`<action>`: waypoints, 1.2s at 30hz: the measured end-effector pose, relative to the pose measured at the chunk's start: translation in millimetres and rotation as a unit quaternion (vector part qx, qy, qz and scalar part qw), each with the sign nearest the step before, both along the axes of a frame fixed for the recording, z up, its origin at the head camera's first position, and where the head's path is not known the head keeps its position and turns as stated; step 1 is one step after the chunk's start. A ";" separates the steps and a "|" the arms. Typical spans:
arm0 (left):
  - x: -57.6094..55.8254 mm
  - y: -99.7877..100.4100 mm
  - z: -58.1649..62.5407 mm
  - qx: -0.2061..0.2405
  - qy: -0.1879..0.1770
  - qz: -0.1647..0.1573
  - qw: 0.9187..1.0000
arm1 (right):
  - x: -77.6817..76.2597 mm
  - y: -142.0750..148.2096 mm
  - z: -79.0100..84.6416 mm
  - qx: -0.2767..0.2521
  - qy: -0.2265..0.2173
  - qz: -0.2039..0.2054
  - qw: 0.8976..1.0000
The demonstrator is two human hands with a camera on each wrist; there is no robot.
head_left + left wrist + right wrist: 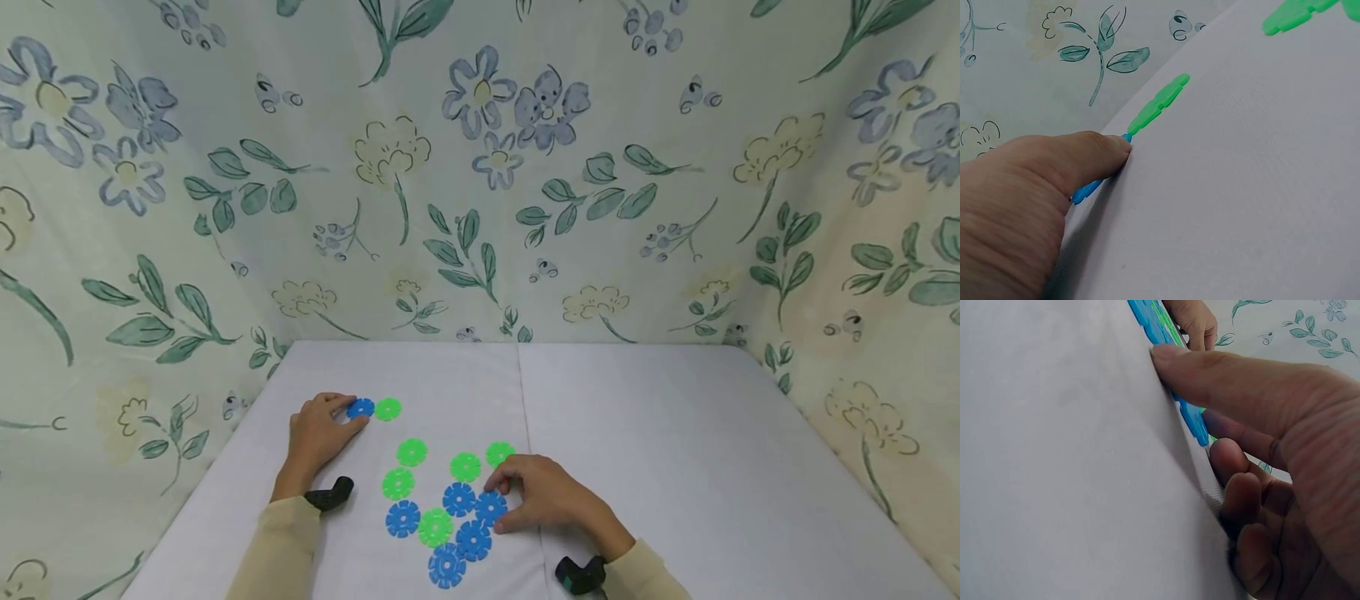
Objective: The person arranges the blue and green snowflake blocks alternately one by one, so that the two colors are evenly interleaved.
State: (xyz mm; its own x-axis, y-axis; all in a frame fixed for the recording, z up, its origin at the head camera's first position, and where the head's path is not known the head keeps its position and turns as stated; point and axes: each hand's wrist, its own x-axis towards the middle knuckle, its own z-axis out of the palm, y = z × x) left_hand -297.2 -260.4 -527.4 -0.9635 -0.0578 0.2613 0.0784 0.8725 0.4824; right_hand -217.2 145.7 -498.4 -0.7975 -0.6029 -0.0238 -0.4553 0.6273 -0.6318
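At the far left of the table, my left hand (318, 432) pinches a blue notched plastic disc (362, 407) by its edges with thumb and forefinger. A green notched disc (387, 409) lies right beside it. In the left wrist view the thumb covers much of the blue disc (1088, 190). Nearer the front, my right hand (553, 498) has thumb and forefinger on either side of another blue notched disc (491, 507), which lies among other blue discs (473, 541). In the right wrist view the other fingers (1242, 497) curl near the cloth.
Loose green discs (412, 452) and blue discs (403, 518) lie flat between the hands, several of each. One green disc (500, 452) sits just behind the right hand. White cloth (675, 467) covers the table, and a floral curtain (465, 192) hangs behind and at the sides.
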 end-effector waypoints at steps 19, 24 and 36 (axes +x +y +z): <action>-2.5 -2.0 -1.4 -0.007 -0.009 0.000 1.000 | 2.6 -2.6 3.1 -0.003 0.003 -0.002 1.000; -3.0 -1.2 -0.4 -0.010 -0.006 -0.003 1.000 | 1.3 -1.7 0.9 -0.007 0.010 0.003 1.000; -0.5 -1.1 1.3 -0.010 -0.001 -0.004 1.000 | 2.2 -2.9 1.6 0.001 0.031 0.017 0.999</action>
State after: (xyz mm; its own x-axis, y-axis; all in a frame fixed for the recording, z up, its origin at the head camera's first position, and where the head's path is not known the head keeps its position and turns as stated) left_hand -297.6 -261.6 -526.1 -0.9646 -0.0453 0.2599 0.0837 0.8815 0.4646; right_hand -215.0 142.8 -496.9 -0.7771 -0.6290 0.0240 -0.5144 0.6127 -0.6000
